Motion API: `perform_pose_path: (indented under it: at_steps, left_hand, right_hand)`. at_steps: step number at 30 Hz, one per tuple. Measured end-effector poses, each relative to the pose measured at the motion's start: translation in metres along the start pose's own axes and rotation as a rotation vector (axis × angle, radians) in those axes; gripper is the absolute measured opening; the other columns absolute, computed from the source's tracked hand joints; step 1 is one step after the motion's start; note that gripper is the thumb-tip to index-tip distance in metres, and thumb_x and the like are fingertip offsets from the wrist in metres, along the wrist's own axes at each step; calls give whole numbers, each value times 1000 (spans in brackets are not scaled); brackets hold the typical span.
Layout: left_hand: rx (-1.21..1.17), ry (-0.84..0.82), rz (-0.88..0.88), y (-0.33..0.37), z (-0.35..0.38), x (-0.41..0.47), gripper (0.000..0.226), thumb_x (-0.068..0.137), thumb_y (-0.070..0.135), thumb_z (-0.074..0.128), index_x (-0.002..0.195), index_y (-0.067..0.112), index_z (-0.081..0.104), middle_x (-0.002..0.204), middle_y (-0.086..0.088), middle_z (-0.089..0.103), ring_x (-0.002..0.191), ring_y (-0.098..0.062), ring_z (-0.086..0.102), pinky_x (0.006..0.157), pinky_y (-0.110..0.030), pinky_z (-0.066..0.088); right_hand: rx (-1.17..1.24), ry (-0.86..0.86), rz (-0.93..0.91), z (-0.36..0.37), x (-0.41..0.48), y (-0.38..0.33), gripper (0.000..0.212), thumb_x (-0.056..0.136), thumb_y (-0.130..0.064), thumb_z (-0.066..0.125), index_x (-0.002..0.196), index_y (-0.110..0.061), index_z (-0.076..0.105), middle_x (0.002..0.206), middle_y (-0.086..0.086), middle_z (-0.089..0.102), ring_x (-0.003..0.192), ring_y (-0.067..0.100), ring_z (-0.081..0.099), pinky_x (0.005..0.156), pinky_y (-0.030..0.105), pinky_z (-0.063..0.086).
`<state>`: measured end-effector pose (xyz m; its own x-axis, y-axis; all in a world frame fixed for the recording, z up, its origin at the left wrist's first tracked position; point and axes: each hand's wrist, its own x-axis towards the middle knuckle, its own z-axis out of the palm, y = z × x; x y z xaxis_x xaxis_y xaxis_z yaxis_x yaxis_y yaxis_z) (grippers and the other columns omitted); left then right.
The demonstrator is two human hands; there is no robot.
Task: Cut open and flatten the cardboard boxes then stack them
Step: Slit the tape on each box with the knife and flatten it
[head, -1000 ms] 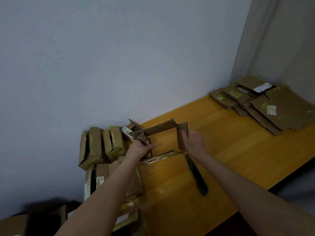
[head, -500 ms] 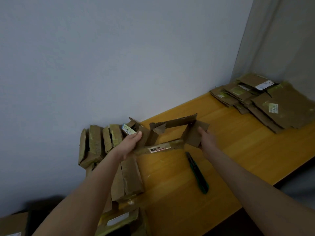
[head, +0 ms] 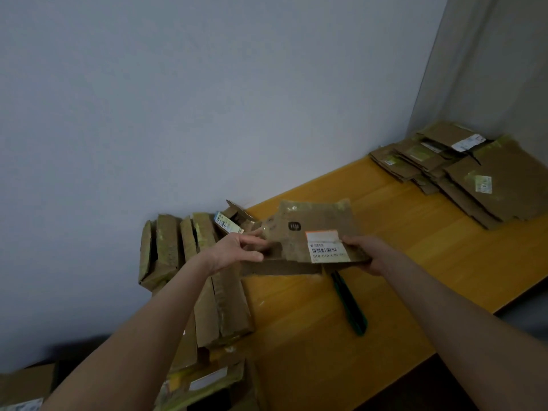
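Brown cardboard box (head: 296, 221), pressed nearly flat, held up over the near-left part of the yellow wooden table (head: 415, 250), label side toward the camera. White label (head: 324, 246) with orange top strip and barcode on the right half of the panel. Small dark square logo (head: 294, 226) just up and left of it. Lower flap (head: 281, 268) folded along the near edge, ragged at the ends.

Left hand (head: 237, 252): clamped on the left end of the box, fingers at the upper side, thumb lower. Right hand (head: 369, 256): clamped on the right end, thumb on the top face just beside the label, fingers curled underneath. Hands apart, one at each end, not touching each other.

Green cutter (head: 351, 307) lying on the table below the held box, far end hidden behind the cardboard, touched by neither hand.

Uncut boxes (head: 175, 247) standing on edge in a row at the left end of the table, against the grey wall (head: 207, 99), with yellowish tape on the seams. Further boxes lying nearer and lower at bottom left, too dark to count.

Stack of flattened boxes (head: 486, 179) in the far right corner of the table, well apart from the held box, loosely overlapped, labels showing on a few.
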<state>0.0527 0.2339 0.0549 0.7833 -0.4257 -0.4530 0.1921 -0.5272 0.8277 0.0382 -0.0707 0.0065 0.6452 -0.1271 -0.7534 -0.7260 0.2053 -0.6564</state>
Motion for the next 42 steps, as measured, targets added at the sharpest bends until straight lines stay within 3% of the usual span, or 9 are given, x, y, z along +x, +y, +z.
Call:
perform_pose_path:
  at_steps: [5,9,15,19,24,28,33,36,42]
  left_hand:
    - [-355,359,-146,-14,5,5,84,75,47,67,147,19,34,134,-5,52,106,-20,59,94,-41,50]
    - [-490,488,-319,-21,1,7,34,82,25,73,109,10,58,110,-16,69,94,-29,68,83,-45,55]
    - [-341,743,-299,-26,-5,10,32,85,12,71,114,11,56,102,-7,66,93,-27,65,74,-39,54]
    - [-143,715,-367,-27,20,23,21,85,16,71,103,17,60,97,-1,64,94,-25,63,89,-45,52]
    - [-302,688,-459,-41,70,41,19,85,16,71,99,21,60,103,-7,69,90,-27,66,89,-50,54]
    - [-294,699,-462,-48,100,59,28,85,20,71,111,17,60,110,-8,68,100,-30,64,94,-49,51]
    - [28,706,-497,-58,117,75,49,86,31,70,125,16,44,123,-9,59,108,-33,61,90,-49,52]
    - [300,653,-516,-72,124,78,71,89,27,65,146,17,24,144,-17,32,126,-37,45,95,-49,46]
    - [908,383,-126,-94,143,104,63,102,45,28,153,31,-7,163,-3,-6,149,-29,-5,117,-53,-5]
  right_hand:
    - [150,-31,-32,12,-6,1,24,90,-2,62,111,-7,53,90,12,65,74,25,65,41,29,54]
    - [66,-93,-57,29,-12,7,32,89,-6,64,119,-7,54,93,10,66,76,22,64,50,31,56]
    - [-640,273,-246,42,7,46,36,100,-28,48,133,-15,51,128,8,58,107,25,58,87,36,49]
    - [-883,327,-243,37,17,70,26,101,-27,44,124,-22,55,119,5,60,101,24,59,75,33,50]
    - [-1262,217,-400,30,17,94,45,96,-42,48,137,-25,43,142,6,39,131,28,34,102,39,41]
    - [-1283,107,-450,19,16,101,62,97,-52,41,151,-26,25,158,3,16,144,29,16,112,43,28]
    - [-1380,48,-423,12,35,104,74,91,-63,41,152,-29,18,161,6,7,147,32,-1,117,48,13]
    - [-1460,90,-490,19,46,108,76,86,-68,46,148,-27,27,157,11,13,147,34,0,119,50,11]
    - [-1592,101,-641,39,77,98,81,86,-73,36,152,-36,6,160,8,-15,145,35,-17,114,61,-5]
